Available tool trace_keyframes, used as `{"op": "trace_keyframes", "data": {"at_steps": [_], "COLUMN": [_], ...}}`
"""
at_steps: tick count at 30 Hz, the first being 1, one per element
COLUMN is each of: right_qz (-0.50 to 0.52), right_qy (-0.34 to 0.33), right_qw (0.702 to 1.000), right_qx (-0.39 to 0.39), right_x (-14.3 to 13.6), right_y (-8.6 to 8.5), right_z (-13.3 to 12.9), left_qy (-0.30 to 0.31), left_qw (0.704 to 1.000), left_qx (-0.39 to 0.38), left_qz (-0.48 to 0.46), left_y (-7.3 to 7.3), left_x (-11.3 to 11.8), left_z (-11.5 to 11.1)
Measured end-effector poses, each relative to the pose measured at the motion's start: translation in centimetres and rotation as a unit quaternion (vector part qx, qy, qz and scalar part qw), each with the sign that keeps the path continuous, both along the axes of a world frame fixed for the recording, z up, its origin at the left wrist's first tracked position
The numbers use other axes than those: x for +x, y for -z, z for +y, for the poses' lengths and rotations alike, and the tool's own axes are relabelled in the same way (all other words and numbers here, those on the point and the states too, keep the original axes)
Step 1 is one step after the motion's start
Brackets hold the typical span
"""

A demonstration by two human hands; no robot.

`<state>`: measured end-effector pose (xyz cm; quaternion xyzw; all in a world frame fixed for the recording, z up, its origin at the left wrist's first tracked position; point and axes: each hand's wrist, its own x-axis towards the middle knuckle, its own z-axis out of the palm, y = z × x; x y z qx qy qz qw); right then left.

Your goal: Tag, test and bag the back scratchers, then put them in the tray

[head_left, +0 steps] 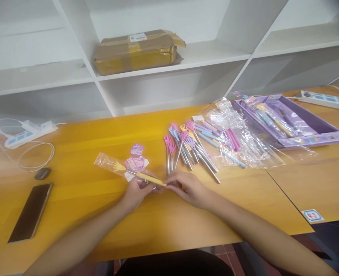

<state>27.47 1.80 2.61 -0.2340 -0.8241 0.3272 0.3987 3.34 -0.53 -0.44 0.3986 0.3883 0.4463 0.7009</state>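
Note:
A back scratcher (150,178) with a yellow handle, metal rod and small yellow claw lies slantwise between my hands. Clear plastic bag (102,160) film surrounds its claw end; how far the film reaches along the handle is hard to tell. My left hand (137,194) is closed around the middle of the scratcher from below, some fingers hidden. Thumb and fingers of my right hand (188,187) pinch the handle's end. Small purple-and-white cards (137,163) lie just beyond my left hand. Past my right hand is a pile of back scratcher rods (183,143) with pink, blue, purple and yellow claws.
Loose coloured handles (208,134) and clear bags (244,142) lie right of the pile, beside a purple display box (316,138) holding bagged scratchers. A phone (30,212), a dark small case (42,173) and a power strip (30,134) sit left. A taped carton (135,53) rests on the shelf.

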Motion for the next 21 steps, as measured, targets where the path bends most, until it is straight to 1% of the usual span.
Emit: {"op": "trace_keyframes", "data": {"at_steps": [3, 5, 8, 10, 12, 14, 18, 21], "right_qz": [0.013, 0.005, -0.011, -0.014, -0.02, -0.025, -0.058, -0.071], "right_qy": [-0.017, -0.012, -0.001, -0.002, -0.018, -0.035, -0.041, -0.056], "right_qw": [0.999, 0.999, 0.999, 0.998, 0.997, 0.996, 0.991, 0.991], "right_qx": [0.024, 0.038, 0.049, 0.059, 0.068, 0.078, 0.111, 0.1], "right_x": [-0.4, -0.7, -1.1, -1.2, -1.2, -1.3, -1.3, -1.4], "right_y": [0.4, 0.6, 0.8, 0.8, 0.9, 0.9, 0.8, 0.7], "right_z": [-0.3, -0.7, -1.3, -1.4, -1.5, -1.5, -1.6, -1.8], "left_qy": [0.053, 0.093, 0.148, 0.174, 0.19, 0.202, 0.242, 0.244], "left_qw": [0.994, 0.984, 0.969, 0.965, 0.965, 0.961, 0.948, 0.944], "left_qx": [0.059, 0.09, 0.131, 0.131, 0.118, 0.113, 0.115, 0.132], "left_qz": [0.072, 0.119, 0.15, 0.143, 0.139, 0.148, 0.172, 0.179], "left_y": [0.0, -0.1, -0.6, -1.0, -1.1, -1.1, -0.9, -1.4], "left_x": [0.3, 0.5, 0.5, 0.4, 0.2, 0.0, -0.2, -0.1], "left_z": [-0.9, -1.6, -2.0, -2.0, -1.9, -1.8, -1.7, -1.5]}}
